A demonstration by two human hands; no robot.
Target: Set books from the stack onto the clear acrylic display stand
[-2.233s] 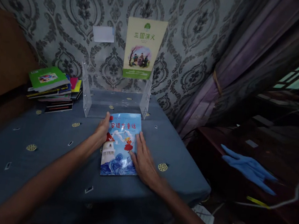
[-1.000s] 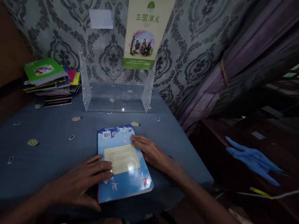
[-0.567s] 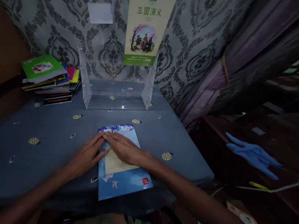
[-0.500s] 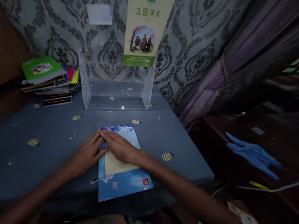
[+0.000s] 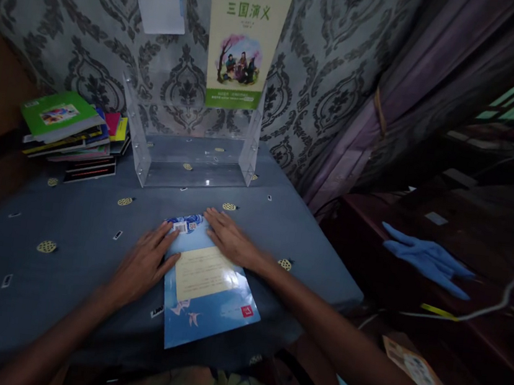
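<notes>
A blue book (image 5: 211, 293) with a cream text panel and a barcode at its far edge lies flat on the cloth-covered table. On its left edge rests my left hand (image 5: 148, 260), fingers extended and slightly spread. My right hand (image 5: 232, 239) lies flat over the upper right edge of the book, fingers stretched forward. Neither hand grips anything. Beyond them stands a clear acrylic rack (image 5: 194, 172), with a green and cream book (image 5: 244, 41) upright at its upper right.
A stack of books (image 5: 67, 119) sits at the table's back left. A white card (image 5: 161, 15) is by the patterned wall. To the right are a purple curtain (image 5: 352, 135), a blue glove (image 5: 427, 257) on a dark red surface, and a white cable (image 5: 490, 315).
My right hand has slid right across the book to its right edge, uncovering the barcode and cream panel. My left hand stays at the left edge. The view has shifted slightly.
</notes>
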